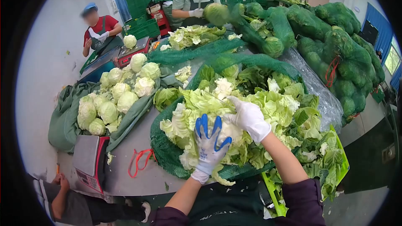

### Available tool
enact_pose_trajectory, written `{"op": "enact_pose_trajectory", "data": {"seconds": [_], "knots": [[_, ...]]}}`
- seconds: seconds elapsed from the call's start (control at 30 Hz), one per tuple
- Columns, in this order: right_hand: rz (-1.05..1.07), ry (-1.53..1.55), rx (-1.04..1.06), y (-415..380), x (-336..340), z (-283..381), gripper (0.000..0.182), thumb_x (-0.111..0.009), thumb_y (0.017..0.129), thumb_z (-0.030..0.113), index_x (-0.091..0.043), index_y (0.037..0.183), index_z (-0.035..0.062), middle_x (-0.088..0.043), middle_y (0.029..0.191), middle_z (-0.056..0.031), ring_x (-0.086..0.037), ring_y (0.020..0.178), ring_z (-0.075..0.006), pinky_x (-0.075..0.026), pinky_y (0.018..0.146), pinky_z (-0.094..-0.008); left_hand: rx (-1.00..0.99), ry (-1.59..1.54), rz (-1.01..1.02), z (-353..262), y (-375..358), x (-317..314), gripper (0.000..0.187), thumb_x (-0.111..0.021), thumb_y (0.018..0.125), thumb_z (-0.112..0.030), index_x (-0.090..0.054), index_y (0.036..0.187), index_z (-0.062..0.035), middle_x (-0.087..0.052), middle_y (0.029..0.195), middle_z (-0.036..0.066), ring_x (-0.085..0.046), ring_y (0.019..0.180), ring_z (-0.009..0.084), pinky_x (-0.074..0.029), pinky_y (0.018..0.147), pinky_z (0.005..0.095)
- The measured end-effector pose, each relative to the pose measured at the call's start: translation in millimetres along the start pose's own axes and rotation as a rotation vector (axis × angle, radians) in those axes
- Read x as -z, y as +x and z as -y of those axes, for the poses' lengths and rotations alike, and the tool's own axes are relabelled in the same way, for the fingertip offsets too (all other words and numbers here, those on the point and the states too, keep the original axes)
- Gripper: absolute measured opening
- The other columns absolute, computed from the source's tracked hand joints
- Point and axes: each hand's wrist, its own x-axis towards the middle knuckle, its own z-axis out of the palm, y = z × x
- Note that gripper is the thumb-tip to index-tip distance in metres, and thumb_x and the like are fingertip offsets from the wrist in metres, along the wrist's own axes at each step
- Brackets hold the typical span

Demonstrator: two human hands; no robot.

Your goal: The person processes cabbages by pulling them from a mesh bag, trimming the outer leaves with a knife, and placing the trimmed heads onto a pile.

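My left hand (208, 144), in a grey-white glove with blue fingertips, lies with fingers spread on cabbage leaves and against a pale cabbage (231, 133). My right hand (250, 119), in a white glove, is at the cabbage's upper right side, its fingers curled and the index finger extended. Whatever it grips is hidden; a thin dark line shows near its fingertip. Around both hands lies a big heap of loose cabbage leaves (197, 100), on a green mesh bag (161, 142) spread over the table.
Trimmed cabbages (108, 112) lie on green cloth at left, near a scale (90, 159) and red cord (140, 163). Full mesh sacks (341, 54) are stacked right. A leaf-filled light-green crate (344, 159) stands below right. Co-workers stand behind the table; another person is at lower left.
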Motion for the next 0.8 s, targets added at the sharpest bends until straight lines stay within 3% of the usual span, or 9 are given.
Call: {"op": "enact_pose_trajectory", "data": {"seconds": [0.07,0.17,0.2,0.27,0.33,0.47,0.57,0.7,0.8], "knots": [[0.181,-0.122,-0.001,18.2,-0.9,-7.5,0.049,-0.069,0.076,0.047,-0.065,0.091,0.0003,-0.065,0.074,-0.0204,-0.064,0.071,-0.0371,-0.051,0.064,-0.0451,-0.018,0.029,-0.009,-0.6,-0.8,-6.2,0.065,-0.068,0.077,-0.037,-0.051,0.135,-0.0137,-0.030,0.147,0.020,-0.023,0.134,0.0432,-0.020,0.109,0.0532],[0.162,-0.210,0.088,37.6,-10.2,-5.9,0.045,-0.070,0.077,0.044,-0.066,0.081,0.0001,-0.064,0.071,-0.0206,-0.065,0.070,-0.0373,-0.051,0.064,-0.0450,-0.022,0.050,0.011,3.7,-0.6,-8.2,0.063,-0.068,0.077,-0.037,-0.053,0.133,-0.0140,-0.037,0.144,0.016,-0.025,0.133,0.0430,-0.020,0.108,0.0540],[0.144,-0.238,0.123,43.0,-12.0,-1.8,0.029,-0.067,0.079,0.030,-0.067,0.076,0.0015,-0.065,0.071,-0.0184,-0.066,0.068,-0.0340,-0.052,0.062,-0.0432,-0.007,0.025,0.003,6.6,2.0,-10.7,0.063,-0.068,0.076,-0.037,-0.053,0.133,-0.0144,-0.038,0.144,0.016,-0.025,0.133,0.0430,-0.020,0.108,0.0542],[0.057,-0.351,0.163,57.7,-35.8,-14.6,0.022,-0.064,0.078,0.023,-0.068,0.074,0.0024,-0.066,0.070,-0.0171,-0.067,0.068,-0.0320,-0.052,0.062,-0.0419,-0.010,0.022,0.015,-4.7,5.4,-2.9,0.060,-0.071,0.074,-0.025,-0.055,0.129,-0.0086,-0.039,0.143,0.017,-0.027,0.134,0.0425,-0.021,0.109,0.0525],[0.011,-0.462,0.234,73.4,-50.8,-30.1,0.015,-0.057,0.075,0.011,-0.070,0.071,0.0042,-0.068,0.072,-0.0142,-0.068,0.066,-0.0269,-0.053,0.059,-0.0393,-0.085,0.043,0.024,-10.4,-7.2,0.9,0.059,-0.074,0.071,-0.027,-0.059,0.125,-0.0091,-0.040,0.143,0.017,-0.028,0.134,0.0423,-0.023,0.108,0.0533],[0.057,-0.496,0.140,76.0,-57.4,-65.5,0.014,-0.058,0.073,0.011,-0.070,0.075,0.0027,-0.067,0.070,-0.0162,-0.068,0.066,-0.0292,-0.053,0.058,-0.0404,-0.111,0.005,-0.014,-4.6,-16.2,6.3,0.056,-0.077,0.068,-0.028,-0.063,0.120,-0.0102,-0.040,0.143,0.017,-0.026,0.136,0.0416,-0.023,0.108,0.0536],[-0.074,-0.246,-0.034,62.6,-42.3,-89.2,0.012,-0.059,0.080,0.013,-0.067,0.080,0.0038,-0.066,0.074,-0.0184,-0.066,0.069,-0.0352,-0.052,0.062,-0.0426,-0.080,0.162,0.079,-10.8,9.3,44.1,0.057,-0.077,0.068,-0.033,-0.063,0.119,-0.0118,-0.040,0.142,0.018,-0.030,0.133,0.0402,-0.023,0.108,0.0530],[-0.602,0.066,-0.173,27.4,5.7,-53.1,0.017,-0.060,0.089,0.019,-0.059,0.095,0.0036,-0.064,0.075,-0.0187,-0.063,0.067,-0.0348,-0.048,0.059,-0.0421,-0.348,0.016,0.163,-12.2,60.3,51.3,0.050,-0.072,0.074,-0.027,-0.063,0.120,-0.0116,-0.046,0.135,0.018,-0.041,0.124,0.0397,-0.032,0.103,0.0494],[-0.437,0.319,-0.369,-31.5,16.0,-14.0,0.025,-0.060,0.091,0.026,-0.060,0.099,0.0026,-0.064,0.076,-0.0164,-0.062,0.064,-0.0286,-0.048,0.059,-0.0372,-0.272,-0.021,0.302,-0.8,74.3,25.8,0.046,-0.070,0.077,-0.025,-0.062,0.120,-0.0090,-0.054,0.126,0.018,-0.049,0.117,0.0362,-0.038,0.101,0.0447]]}}
